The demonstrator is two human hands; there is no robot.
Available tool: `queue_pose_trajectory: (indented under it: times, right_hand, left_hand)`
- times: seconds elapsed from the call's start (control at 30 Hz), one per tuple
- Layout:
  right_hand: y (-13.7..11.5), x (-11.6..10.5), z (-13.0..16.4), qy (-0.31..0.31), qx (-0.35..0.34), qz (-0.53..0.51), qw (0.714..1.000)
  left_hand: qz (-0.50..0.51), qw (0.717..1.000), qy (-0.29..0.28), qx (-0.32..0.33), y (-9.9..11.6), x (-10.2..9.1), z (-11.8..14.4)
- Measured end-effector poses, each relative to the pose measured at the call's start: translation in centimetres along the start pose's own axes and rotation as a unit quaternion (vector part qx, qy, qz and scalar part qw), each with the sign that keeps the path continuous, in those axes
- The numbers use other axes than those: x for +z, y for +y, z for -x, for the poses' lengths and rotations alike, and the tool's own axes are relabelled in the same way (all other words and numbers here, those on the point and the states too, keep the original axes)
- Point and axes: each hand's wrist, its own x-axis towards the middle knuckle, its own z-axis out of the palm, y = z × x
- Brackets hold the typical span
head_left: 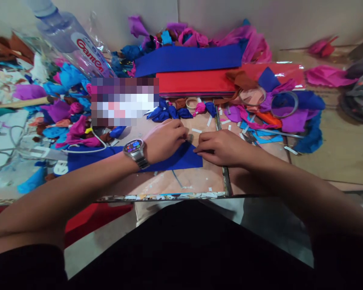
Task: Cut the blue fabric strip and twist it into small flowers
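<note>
A flat dark-blue sheet (181, 159), paper or thin cloth, lies along the front of the worktable under both hands. My left hand (165, 139), with a watch (134, 148) at its wrist, rests over the sheet with curled fingers closed at its far edge; the fingertips are partly hidden. My right hand (219, 147) is closed too, thumb and fingers pinching at the sheet's right end. Just beyond the hands lie small dark-blue twisted pieces (169, 112), a pink knotted piece (199, 108) and a tape roll (192, 104).
Behind, a folded blue strip (187, 58) lies on red sheets (196, 81). A plastic bottle (75, 44) leans at the back left. Coloured scraps pile on both sides, with another tape roll (284, 104) at right. A white cable (87, 150) crosses the left end.
</note>
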Motion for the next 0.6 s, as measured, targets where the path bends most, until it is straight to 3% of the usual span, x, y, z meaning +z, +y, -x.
queue_pose_trajectory:
  times: [0.23, 0.4, 0.5, 0.6]
  right_hand:
    - [0.2, 0.0, -0.1, 0.008, -0.009, -0.01, 1.0]
    - [0.1, -0.1, 0.0, 0.008, -0.011, -0.013, 1.0]
    - [-0.2, -0.1, 0.0, 0.031, -0.021, -0.024, 0.999]
    - [-0.5, -0.1, -0.2, 0.083, 0.015, -0.025, 0.996]
  left_hand:
    - [0.009, 0.999, -0.009, 0.044, -0.5, 0.4, -1.0]
    - [-0.017, 0.999, 0.013, 0.048, -0.4, 1.1, -0.9]
    - [-0.013, 0.998, 0.021, 0.055, -0.4, 1.2, -0.8]
    - [0.005, 0.998, 0.027, 0.056, -0.4, 0.8, -0.6]
